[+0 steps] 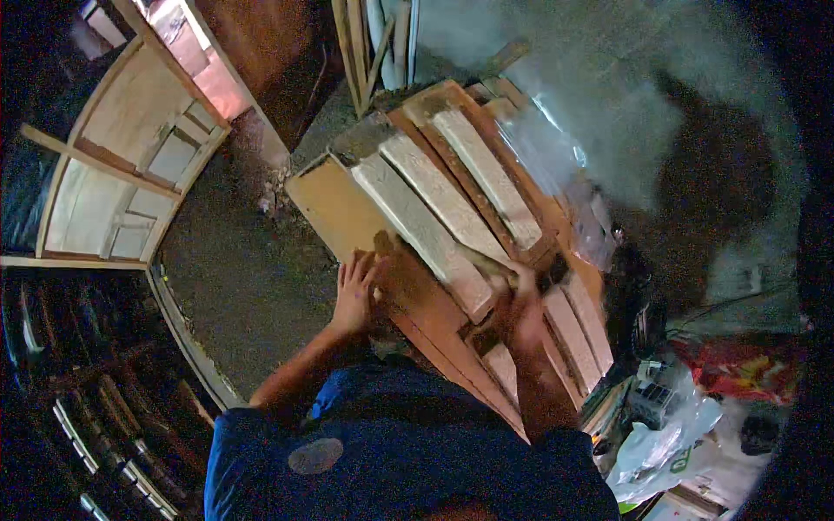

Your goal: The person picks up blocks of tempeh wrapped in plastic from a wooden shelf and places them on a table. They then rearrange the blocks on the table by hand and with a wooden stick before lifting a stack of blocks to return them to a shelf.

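My left hand [354, 295] rests with its fingers spread at the left edge of a flat brown board [326, 201]. On the boards in front of me lie several long, pale, whitish bars side by side, among them a left bar [417, 230], a middle bar [439, 193] and a right bar [488, 178]. My right hand [519, 308] is over the near ends of these bars, smeared by motion, its fingers seemingly closed. A narrow pale shape [485, 259] runs from it across the bars; its kind is unclear. Shorter pale bars [573, 334] lie to the right of my right forearm.
Wooden frames with panels [122, 187] stand at the left, over dark racks of strips [104, 408]. Clear plastic sheeting [556, 156] covers the stack's far right side. A white plastic bag [669, 451] and red packaging [738, 369] lie at the lower right. Upright poles [373, 43] stand behind.
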`<state>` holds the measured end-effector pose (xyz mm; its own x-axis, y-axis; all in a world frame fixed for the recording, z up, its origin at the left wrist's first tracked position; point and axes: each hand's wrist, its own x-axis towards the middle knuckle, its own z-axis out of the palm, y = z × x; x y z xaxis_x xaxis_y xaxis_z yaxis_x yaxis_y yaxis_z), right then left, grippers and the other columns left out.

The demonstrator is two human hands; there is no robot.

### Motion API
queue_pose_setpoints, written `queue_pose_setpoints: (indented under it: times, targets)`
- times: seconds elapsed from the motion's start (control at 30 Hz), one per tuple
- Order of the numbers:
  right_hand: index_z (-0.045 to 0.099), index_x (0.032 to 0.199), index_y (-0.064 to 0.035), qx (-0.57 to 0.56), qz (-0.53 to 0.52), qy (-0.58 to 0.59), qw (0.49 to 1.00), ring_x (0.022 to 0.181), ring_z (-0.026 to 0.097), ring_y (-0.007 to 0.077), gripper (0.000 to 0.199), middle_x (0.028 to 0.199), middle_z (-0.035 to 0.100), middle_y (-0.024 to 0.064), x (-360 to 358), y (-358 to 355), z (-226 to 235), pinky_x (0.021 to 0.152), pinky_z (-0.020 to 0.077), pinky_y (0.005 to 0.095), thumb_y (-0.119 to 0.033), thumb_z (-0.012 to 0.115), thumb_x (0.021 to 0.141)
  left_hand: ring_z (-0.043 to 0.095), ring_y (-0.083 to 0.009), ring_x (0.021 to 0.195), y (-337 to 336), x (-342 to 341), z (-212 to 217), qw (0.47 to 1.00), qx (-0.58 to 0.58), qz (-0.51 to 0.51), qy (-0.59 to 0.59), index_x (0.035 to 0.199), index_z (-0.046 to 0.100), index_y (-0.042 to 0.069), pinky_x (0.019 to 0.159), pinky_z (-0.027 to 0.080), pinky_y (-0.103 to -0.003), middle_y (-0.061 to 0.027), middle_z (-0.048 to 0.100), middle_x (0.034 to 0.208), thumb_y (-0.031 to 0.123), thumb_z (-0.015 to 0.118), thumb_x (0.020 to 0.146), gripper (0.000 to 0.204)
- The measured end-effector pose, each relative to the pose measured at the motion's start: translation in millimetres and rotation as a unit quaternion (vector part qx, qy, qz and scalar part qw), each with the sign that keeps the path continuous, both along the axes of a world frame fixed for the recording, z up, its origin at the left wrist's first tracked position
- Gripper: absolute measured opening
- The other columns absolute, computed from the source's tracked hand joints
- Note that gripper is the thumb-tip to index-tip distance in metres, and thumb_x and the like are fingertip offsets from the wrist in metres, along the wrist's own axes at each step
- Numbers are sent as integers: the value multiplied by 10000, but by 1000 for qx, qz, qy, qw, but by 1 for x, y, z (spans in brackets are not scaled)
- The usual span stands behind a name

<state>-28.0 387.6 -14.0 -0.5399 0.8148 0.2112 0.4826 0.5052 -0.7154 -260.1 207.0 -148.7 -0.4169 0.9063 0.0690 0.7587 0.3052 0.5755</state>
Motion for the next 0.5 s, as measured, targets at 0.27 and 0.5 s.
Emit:
queue_pose_setpoints:
  times: [0.27,0.5]
  targets:
    - [533,1187,-10,92,41,-149,984,963,623,386,355,1067,634,221,-68,7,14,824,504,465,-287,577,968,99,-432,1469,28,-52,-25,991,-60,-5,121,1535,263,238,1122,90,-697,-132,190,1589,247,617,831,788]
    - [527,1168,-32,81,3,-113,990,872,650,410,278,991,648,216,-125,7,35,728,534,458,-204,592,959,33,-445,1475,42,-71,0,993,-95,-62,42,1538,247,189,1073,80,-755,-158,103,1611,414,674,816,869]
